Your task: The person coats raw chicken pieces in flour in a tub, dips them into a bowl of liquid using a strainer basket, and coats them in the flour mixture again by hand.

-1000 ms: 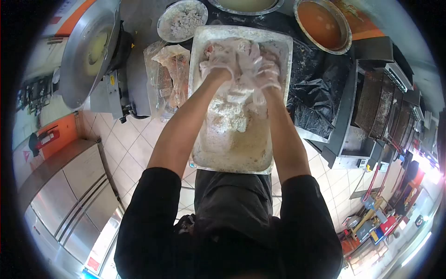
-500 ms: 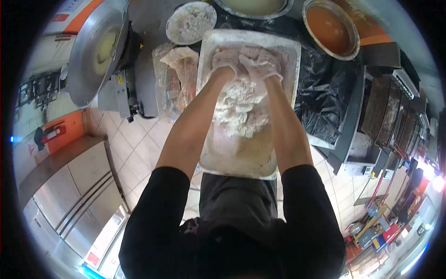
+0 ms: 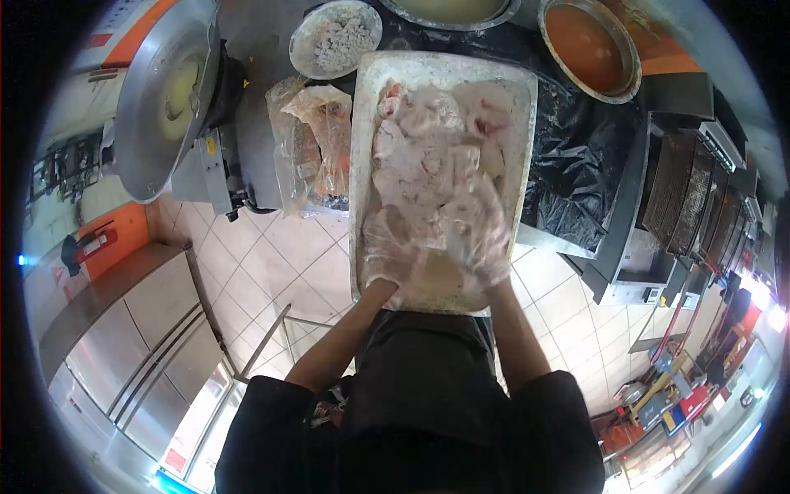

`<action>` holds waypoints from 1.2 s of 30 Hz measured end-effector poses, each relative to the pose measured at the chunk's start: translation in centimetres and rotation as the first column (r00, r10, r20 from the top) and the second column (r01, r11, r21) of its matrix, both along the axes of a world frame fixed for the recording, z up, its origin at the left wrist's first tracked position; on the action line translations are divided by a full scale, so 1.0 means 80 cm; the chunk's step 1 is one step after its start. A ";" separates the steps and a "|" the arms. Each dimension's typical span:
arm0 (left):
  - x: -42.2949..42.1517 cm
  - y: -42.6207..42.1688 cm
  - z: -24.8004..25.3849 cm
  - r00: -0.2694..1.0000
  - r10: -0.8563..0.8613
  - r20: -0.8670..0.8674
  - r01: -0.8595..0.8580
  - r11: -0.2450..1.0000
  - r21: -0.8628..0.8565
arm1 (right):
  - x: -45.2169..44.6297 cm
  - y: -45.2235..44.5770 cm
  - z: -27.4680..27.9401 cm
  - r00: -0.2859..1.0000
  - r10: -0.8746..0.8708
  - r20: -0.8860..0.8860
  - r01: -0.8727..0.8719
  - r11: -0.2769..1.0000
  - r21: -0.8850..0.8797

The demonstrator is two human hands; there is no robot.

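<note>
A large shallow tray (image 3: pixel 527 156) holds several flat pieces of flour-coated raw meat (image 3: pixel 420 165), with pink and red patches at the far end. Both hands wear clear, floury plastic gloves and are over the near part of the tray. My left hand (image 3: pixel 390 245) is low on the left side, against the near edge of the meat, its fingers loosely extended. On the right, my right hand (image 3: pixel 476 235) lies over the floured pieces, fingers stretched away from me and blurred by motion. No piece is visibly lifted by either hand.
Beyond the tray stand a bowl of crumbly flour (image 3: pixel 337 39), a pan of pale liquid (image 3: pixel 451 10) and a pan of orange liquid (image 3: pixel 586 49). A big wok (image 3: pixel 169 99) and a plastic bag (image 3: pixel 317 140) are left. Black plastic sheeting (image 3: pixel 572 173) lies right.
Both hands have come back from the tray's far end to its near part. The loose flour heap in the middle no longer shows; floured meat pieces now lie spread there.
</note>
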State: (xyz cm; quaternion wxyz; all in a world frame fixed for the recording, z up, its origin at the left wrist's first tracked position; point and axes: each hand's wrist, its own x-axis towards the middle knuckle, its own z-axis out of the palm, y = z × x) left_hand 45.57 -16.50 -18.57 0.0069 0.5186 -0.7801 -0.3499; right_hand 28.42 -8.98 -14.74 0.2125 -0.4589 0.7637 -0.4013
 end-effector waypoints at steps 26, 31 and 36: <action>-0.016 -0.051 -0.096 0.955 0.197 -0.222 -0.083 0.895 0.438 | 0.024 -0.019 -0.030 0.880 0.193 -0.433 -0.001 0.914 0.405; -0.089 -0.105 -0.060 0.982 -0.181 0.043 0.148 0.898 0.415 | -0.008 -0.045 -0.071 0.862 0.105 -0.496 0.057 0.952 0.301; -0.101 -0.122 -0.071 0.929 -0.343 0.139 0.316 0.931 0.182 | -0.059 -0.061 -0.033 0.617 0.500 -0.608 -0.061 0.801 0.596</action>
